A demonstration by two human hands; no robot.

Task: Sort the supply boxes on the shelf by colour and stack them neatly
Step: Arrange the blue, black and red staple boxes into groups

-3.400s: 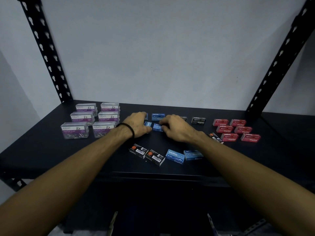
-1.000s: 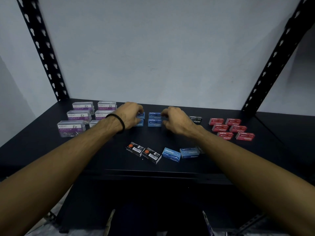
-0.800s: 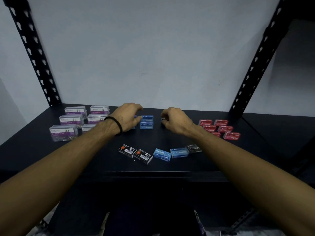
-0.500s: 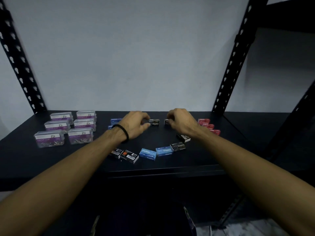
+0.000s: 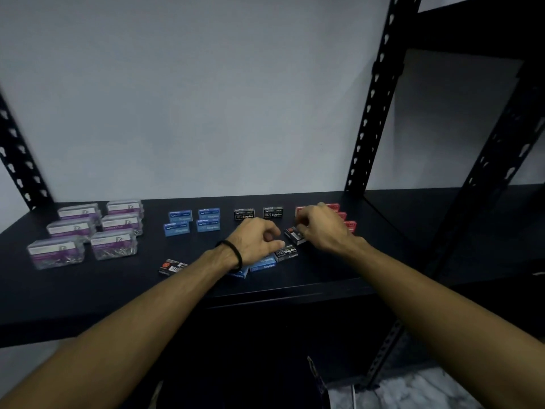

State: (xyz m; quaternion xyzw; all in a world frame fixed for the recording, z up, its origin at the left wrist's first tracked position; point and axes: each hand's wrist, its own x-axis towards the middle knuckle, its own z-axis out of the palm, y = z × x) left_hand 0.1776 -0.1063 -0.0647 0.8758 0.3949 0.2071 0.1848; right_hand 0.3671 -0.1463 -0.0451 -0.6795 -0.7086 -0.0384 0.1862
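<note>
On the black shelf [image 5: 118, 293], clear purple-labelled paper clip boxes [image 5: 85, 231] are grouped at the left. Blue staple boxes [image 5: 191, 221] sit in a block beside them, and two black staple boxes [image 5: 244, 214] stand at the back. Red boxes [image 5: 343, 216] are partly hidden behind my right hand [image 5: 321, 228], which pinches a tilted black box with an orange label [image 5: 295, 236]. My left hand [image 5: 256, 243] hovers with loosely curled fingers, its thumb at the left end of a black staples box [image 5: 286, 253]. Loose blue boxes [image 5: 262, 265] lie under my left wrist.
Another black box with an orange label [image 5: 172, 266] lies alone near the front edge. Perforated black uprights stand at the back left [image 5: 17, 160] and the back right [image 5: 374, 113], with another at the right front [image 5: 501, 149]. A white wall closes the back.
Both hands have drawn back from the two black boxes at the rear to the loose black boxes nearer the front. My view has swung right and down.
</note>
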